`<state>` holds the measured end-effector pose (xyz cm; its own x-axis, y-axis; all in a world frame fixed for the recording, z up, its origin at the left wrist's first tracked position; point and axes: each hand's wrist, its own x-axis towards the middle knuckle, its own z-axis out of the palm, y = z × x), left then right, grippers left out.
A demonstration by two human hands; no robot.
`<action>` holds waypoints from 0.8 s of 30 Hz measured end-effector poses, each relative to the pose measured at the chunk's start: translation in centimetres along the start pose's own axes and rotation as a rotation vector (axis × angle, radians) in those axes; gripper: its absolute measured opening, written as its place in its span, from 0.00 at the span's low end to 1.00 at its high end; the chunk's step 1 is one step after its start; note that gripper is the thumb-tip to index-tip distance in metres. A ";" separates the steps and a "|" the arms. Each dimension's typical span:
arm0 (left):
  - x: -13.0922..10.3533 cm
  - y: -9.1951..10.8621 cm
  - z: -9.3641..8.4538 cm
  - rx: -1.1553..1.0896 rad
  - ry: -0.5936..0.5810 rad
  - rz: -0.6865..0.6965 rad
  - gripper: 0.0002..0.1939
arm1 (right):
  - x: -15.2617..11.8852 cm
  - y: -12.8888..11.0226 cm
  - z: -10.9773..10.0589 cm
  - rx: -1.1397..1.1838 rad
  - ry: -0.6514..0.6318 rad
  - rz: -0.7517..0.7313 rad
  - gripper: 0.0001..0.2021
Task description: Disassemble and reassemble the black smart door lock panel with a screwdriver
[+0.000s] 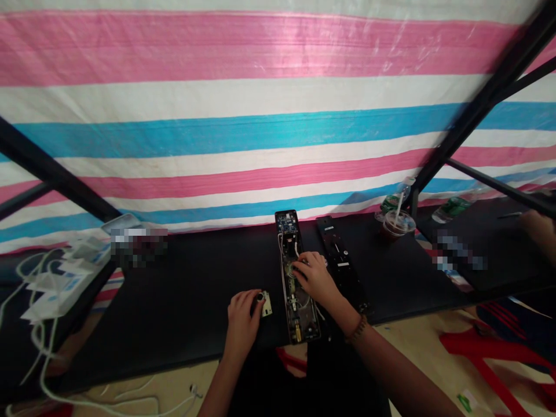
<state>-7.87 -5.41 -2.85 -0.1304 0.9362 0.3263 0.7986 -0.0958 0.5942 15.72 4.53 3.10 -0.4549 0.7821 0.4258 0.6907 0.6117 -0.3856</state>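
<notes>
A long black electronic device casing [280, 272] lies opened on the black table. A blue circuit board [287, 223] shows at its far end, with white wires along its side and brass-coloured metal parts [297, 331] at the near end. My right hand [316, 279] reaches into its middle with fingertips pinched together near a pale, wire-like part; what they hold is too small to make out. Left of the casing, my left hand [242, 317] grips a small beige plate [266, 304] with a dark round part, at the table surface. A long black cover panel [336, 246] lies right of the casing.
A lidded drink cup with straw [398, 223] and a plastic bottle [390, 202] stand at the back right. White power strips [72, 284] with tangled cables are at left. Another person's hand [538, 226] is at far right. Striped sheeting [260, 139] hangs behind.
</notes>
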 end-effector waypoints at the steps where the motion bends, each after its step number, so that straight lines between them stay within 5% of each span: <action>1: -0.3 -0.4 0.1 0.032 -0.036 -0.007 0.12 | 0.0 -0.1 -0.1 0.006 0.011 -0.004 0.07; 7: -0.6 -0.6 0.3 0.120 -0.021 0.024 0.13 | 0.3 -4.3 -0.5 0.092 0.095 -0.016 0.09; 12: -0.5 -1.6 -0.5 0.160 -0.015 -0.012 0.14 | 2.8 -9.8 2.1 -0.100 -0.241 -0.120 0.05; 17: 0.0 -2.4 -1.4 0.059 -0.026 -0.056 0.16 | 4.2 -12.2 6.0 -0.242 -0.501 -0.054 0.05; 20: 0.8 -1.1 -2.0 -0.045 0.021 -0.111 0.17 | 3.5 -12.7 6.7 -0.253 -0.515 -0.037 0.06; 24: 3.5 2.5 -2.7 -0.157 0.118 -0.089 0.16 | 3.8 -11.4 4.2 -0.213 -0.371 -0.063 0.08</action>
<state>-7.90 -3.34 1.79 -0.2716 0.8984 0.3452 0.6805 -0.0744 0.7290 3.77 1.05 5.70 -0.6443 0.7575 0.1049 0.7380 0.6519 -0.1746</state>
